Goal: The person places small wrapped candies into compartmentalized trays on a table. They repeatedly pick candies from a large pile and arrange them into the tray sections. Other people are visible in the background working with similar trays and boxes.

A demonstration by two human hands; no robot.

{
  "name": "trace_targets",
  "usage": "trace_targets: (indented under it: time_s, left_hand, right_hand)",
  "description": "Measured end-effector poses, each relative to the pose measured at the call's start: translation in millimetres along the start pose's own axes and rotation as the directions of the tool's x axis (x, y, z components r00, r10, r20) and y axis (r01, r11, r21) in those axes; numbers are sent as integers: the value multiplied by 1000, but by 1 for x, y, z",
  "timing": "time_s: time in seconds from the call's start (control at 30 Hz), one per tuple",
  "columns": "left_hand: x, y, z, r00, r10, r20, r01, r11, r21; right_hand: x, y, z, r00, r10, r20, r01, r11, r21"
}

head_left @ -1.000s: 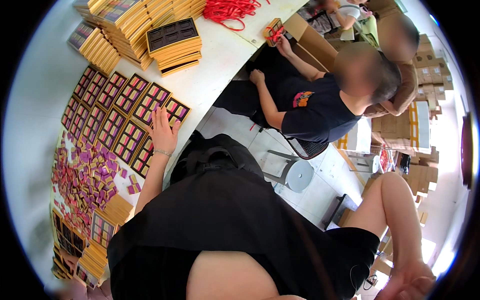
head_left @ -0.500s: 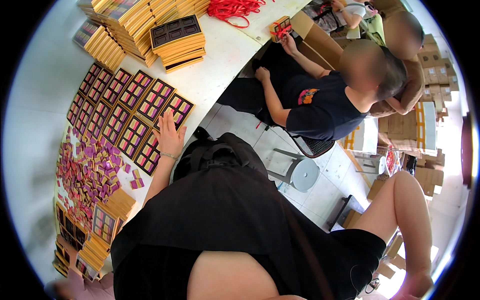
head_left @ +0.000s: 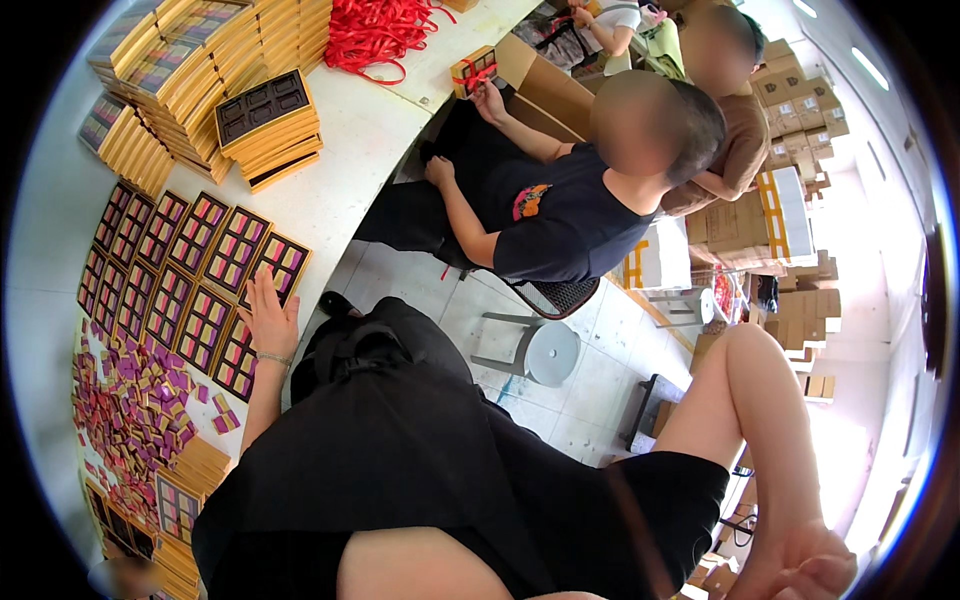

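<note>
My left hand, with a thin bracelet at the wrist, lies at the near edge of a table. Its fingers are stretched out over the corner of an open gold-rimmed box filled with striped pink, cream and purple wrapped pieces. More such filled boxes lie side by side in two rows beyond it. My right hand hangs at the lower right, below the bent elbow, with fingers curled and nothing visible in them. Nearest to the left forearm lie a few loose wrapped pieces.
A heap of wrapped pieces covers the near table. Gold boxes with dark trays stand stacked beyond, beside red ribbons. A seated co-worker holds a ribboned box. A grey stool and cartons stand to the right.
The whole view has shifted, so the table and co-workers appear farther left and lower. My left hand stays on the boxes. More of my right hand shows at the lower right.
</note>
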State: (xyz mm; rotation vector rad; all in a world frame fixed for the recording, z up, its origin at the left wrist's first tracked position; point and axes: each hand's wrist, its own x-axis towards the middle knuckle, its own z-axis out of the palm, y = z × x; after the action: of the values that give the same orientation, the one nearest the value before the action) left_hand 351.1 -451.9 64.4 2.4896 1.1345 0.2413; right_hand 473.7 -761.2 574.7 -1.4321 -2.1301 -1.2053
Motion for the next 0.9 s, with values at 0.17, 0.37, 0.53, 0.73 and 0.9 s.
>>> trace_targets:
  time_s: [0.17,0.37,0.53,0.73,0.9]
  left_hand:
    - [-2,-3,1,1000,6,-14,-6,1000,-12]
    - [-4,-12,0,999,-21,-24,21,1000,-10]
    - [-11,-17,-10,996,-84,3,84,996,-37]
    - [-17,-28,-9,995,-99,-12,99,995,-16]
    - [-26,-28,-14,992,-122,-31,120,992,-44]
  right_hand:
    - [16,1,-10,961,-38,274,-93,888,451]
    - [15,3,1,944,-152,293,-139,622,771]
    - [5,10,21,964,-195,180,-130,244,961]
    - [13,20,33,977,-208,48,-98,-238,966]
    - [1,37,33,940,-317,-125,-25,-431,902]
